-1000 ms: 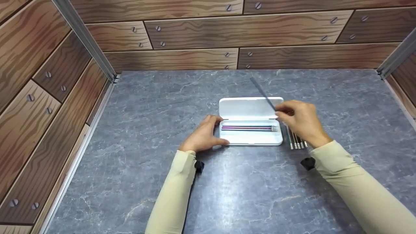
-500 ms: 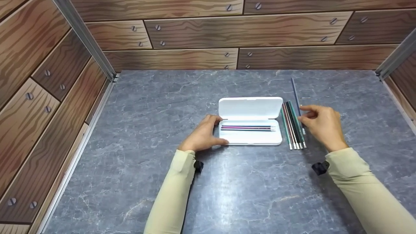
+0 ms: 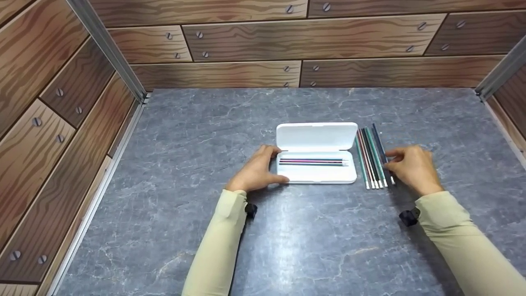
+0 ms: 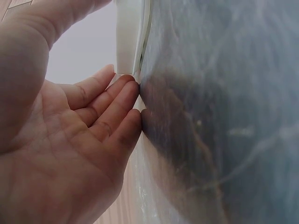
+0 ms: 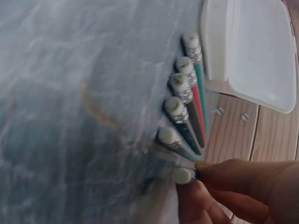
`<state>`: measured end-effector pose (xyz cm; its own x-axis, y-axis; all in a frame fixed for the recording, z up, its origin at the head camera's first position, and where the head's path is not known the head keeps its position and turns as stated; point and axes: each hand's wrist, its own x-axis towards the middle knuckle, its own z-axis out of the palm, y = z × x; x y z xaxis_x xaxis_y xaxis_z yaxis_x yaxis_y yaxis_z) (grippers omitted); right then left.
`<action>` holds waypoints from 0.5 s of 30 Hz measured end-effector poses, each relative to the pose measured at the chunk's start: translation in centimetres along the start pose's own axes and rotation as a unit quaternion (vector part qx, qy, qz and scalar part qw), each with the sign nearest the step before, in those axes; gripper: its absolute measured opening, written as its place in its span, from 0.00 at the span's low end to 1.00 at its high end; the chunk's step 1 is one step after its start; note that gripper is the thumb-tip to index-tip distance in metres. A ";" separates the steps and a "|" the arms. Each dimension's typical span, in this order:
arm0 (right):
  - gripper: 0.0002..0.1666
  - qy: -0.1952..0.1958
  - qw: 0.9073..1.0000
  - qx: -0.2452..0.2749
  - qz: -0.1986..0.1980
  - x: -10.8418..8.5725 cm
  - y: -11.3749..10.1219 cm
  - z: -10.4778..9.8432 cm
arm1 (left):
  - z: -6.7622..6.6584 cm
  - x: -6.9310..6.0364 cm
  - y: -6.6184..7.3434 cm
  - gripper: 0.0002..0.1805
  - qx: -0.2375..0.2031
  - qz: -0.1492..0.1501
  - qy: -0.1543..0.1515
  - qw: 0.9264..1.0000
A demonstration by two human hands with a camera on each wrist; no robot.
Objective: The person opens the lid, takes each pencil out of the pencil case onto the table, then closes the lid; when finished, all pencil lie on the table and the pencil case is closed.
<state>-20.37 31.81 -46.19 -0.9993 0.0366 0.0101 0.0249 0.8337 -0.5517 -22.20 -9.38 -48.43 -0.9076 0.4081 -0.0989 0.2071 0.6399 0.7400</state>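
A white pencil case [image 3: 316, 174] lies with its lid raised, and several pencils [image 3: 312, 162] rest crosswise in its tray. My left hand [image 3: 259, 170] is at the case's left side, thumb at the front corner and fingers at the back; in the left wrist view the fingertips [image 4: 133, 88] meet the case's end [image 4: 128, 39]. Right of the case, several green, red and black pencils [image 3: 371, 158] lie side by side, eraser ends toward me. My right hand [image 3: 413, 168] pinches a dark blue pencil [image 3: 379, 142] at the row's right; its white eraser [image 5: 183, 176] shows beside the thumb in the right wrist view.
The grey marbled tabletop [image 3: 197, 135] extends around the case. Wood-patterned walls [image 3: 242, 41] stand behind it and at both sides, with metal posts at the back corners. A black wrist device [image 3: 409, 217] sits under the right sleeve.
The right hand has carried the dark blue pencil from above the case's lid to the right side of the row and lowered it. The left hand has stayed at the case.
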 end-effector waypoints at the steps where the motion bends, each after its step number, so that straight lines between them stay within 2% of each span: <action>1: 0.25 -0.010 1.000 -0.003 0.006 0.0 0.0 0.0 | 0.0 0.0 0.0 0.44 0.000 -0.001 0.000 1.000; 6: 0.25 -0.040 0.999 -0.012 0.024 0.1 0.0 -0.1 | 0.0 0.0 -0.1 0.44 0.001 -0.003 0.001 1.000; 15: 0.21 -0.051 0.998 -0.006 0.038 0.3 0.0 0.0 | 0.0 0.0 -0.1 0.44 -0.001 0.003 0.001 1.000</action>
<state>-20.68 31.79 -46.19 -0.9922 0.0433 -0.1169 0.0998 0.8375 -0.5373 -22.22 -9.37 -48.50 -0.9068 0.4112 -0.0933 0.2122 0.6362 0.7418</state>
